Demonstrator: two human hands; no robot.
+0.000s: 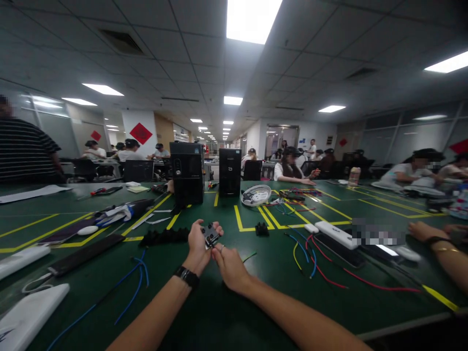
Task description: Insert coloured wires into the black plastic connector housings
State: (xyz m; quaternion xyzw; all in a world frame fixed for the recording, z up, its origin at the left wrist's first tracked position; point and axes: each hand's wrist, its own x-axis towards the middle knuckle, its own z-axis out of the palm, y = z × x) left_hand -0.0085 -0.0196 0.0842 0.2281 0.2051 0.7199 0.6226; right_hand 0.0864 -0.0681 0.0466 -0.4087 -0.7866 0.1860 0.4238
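Nearest me, two bare forearms (157, 302) reached over a green table (164, 263), where my left hand (197, 243) gripped a small grey device (209, 234); my right hand (231, 267) met its lower edge, whether pinching I couldn't tell. Work on the device looked under way, with blue wires (141, 276) loose to its left, red wires (402, 290) to its right; what remained was unclear. Beyond it, a white basket (266, 192) held things too small to identify.

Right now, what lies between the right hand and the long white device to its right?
In the head view, a short green wire lies near the right hand; then loose blue, yellow and red wires before the long white device.
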